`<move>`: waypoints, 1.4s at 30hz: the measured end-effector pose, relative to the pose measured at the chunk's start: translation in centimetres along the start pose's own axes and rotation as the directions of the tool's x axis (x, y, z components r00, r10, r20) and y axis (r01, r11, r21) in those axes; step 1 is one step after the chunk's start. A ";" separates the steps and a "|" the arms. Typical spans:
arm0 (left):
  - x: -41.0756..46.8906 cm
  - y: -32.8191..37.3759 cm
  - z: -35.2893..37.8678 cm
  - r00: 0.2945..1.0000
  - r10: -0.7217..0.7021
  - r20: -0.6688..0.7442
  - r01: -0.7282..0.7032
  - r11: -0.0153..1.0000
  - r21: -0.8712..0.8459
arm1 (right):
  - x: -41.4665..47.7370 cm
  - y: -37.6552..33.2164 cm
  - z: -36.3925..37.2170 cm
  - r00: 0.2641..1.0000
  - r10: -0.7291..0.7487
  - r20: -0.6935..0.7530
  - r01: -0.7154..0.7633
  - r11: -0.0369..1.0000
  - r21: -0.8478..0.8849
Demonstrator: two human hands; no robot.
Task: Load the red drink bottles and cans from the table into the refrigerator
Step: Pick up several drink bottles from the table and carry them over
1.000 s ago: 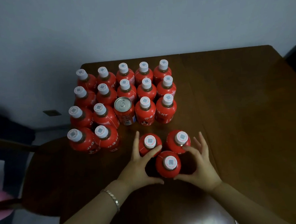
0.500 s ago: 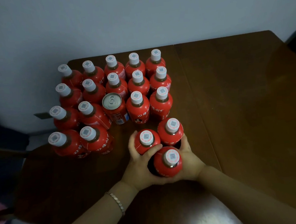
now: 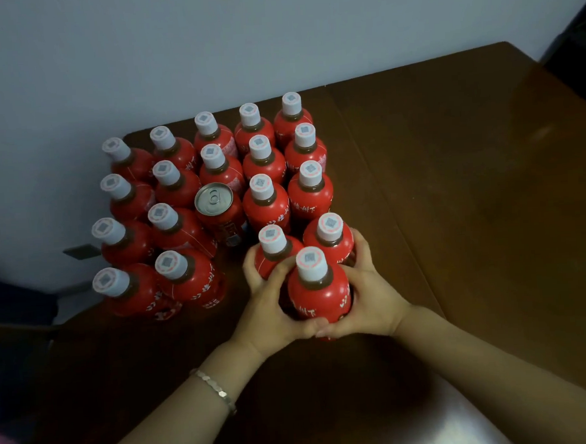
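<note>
Three red bottles (image 3: 317, 288) stand bunched at the near side of the desk (image 3: 469, 178), and both hands are wrapped round them. The left grip (image 3: 269, 311) curls about the left-hand bottle and the front one. The right grip (image 3: 373, 299) curls about the right-hand bottle and the front one. The thumbs meet low on the front bottle. The palms cover the lower halves of all three, so I cannot tell whether their bases rest on the wood or have left it.

Just behind them is a packed block of sixteen more bottles (image 3: 260, 162) with one can (image 3: 216, 205) in its middle, all upright. The room is dim. The white print on the labels is too broken to read, and the marks on the caps are only grey smudges. The desk's left edge sinks into shadow, both forearms run out of view at the bottom, and a pale patch there is too blurred to name. A bracelet (image 3: 215, 390) sits on the left wrist.

A second ago the fingers stood spread and loose beside the three bottles, with gaps between them. Now the hands have closed and the bottles are pressed tight together. The block behind has not shifted.
</note>
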State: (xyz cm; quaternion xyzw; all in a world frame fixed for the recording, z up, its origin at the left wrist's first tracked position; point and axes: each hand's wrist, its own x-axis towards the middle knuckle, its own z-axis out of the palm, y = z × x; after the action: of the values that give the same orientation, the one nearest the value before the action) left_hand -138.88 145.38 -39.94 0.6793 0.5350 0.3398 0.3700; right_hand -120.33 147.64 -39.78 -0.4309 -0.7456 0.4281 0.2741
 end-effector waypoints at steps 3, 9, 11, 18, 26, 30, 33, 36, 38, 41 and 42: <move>-0.2 0.7 -0.3 0.997 -0.070 0.043 0.072 0.996 -0.043 | -0.7 -1.1 0.0 0.994 0.106 0.008 -0.106 0.994 0.023; -0.9 5.1 -0.7 0.970 -0.051 0.238 0.069 0.995 -0.066 | -5.0 -4.5 -2.1 0.969 0.239 -0.054 -0.239 0.971 0.019; -0.4 7.2 -0.4 0.966 0.021 0.259 -0.004 0.998 -0.066 | -6.6 -5.9 -3.4 0.958 0.251 -0.135 -0.248 0.968 0.043; 1.4 17.5 2.1 0.897 0.258 0.359 -0.244 0.966 -0.086 | -13.0 -11.1 -10.3 0.894 0.158 -0.420 -0.173 0.985 0.003; -1.8 32.8 12.2 0.678 0.526 0.513 -0.430 0.851 -0.302 | -29.2 -15.0 -18.2 0.690 0.053 -0.722 -0.193 0.975 -0.112; -7.1 41.4 20.5 0.515 0.649 0.560 -0.482 0.759 -0.437 | -41.8 -16.8 -21.9 0.554 0.016 -0.833 -0.278 0.946 -0.167; -12.3 48.0 27.5 0.396 0.730 0.557 -0.509 0.680 -0.528 | -52.3 -18.2 -24.1 0.436 0.014 -0.900 -0.376 0.911 -0.168; -16.1 53.0 32.9 0.269 0.791 0.550 -0.527 0.599 -0.603 | -59.7 -19.6 -25.6 0.333 0.039 -0.942 -0.450 0.885 -0.123; -19.0 56.8 37.5 0.184 0.810 0.557 -0.522 0.561 -0.643 | -65.5 -20.8 -26.6 0.249 0.011 -0.968 -0.501 0.857 -0.119; -23.5 62.3 44.0 0.038 0.843 0.537 -0.486 0.485 -0.727 | -73.7 -21.9 -27.7 0.117 -0.016 -0.993 -0.584 0.808 -0.082; -24.7 63.8 45.7 -0.008 0.847 0.532 -0.470 0.466 -0.749 | -75.9 -22.2 -28.0 0.079 -0.019 -0.997 -0.604 0.794 -0.063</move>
State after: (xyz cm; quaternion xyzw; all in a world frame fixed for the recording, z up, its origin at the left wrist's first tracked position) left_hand -74.20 105.01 -8.92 0.8307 -0.2181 0.1542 0.4884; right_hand -71.35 86.52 -9.85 -0.7986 -0.3530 -0.1031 0.4765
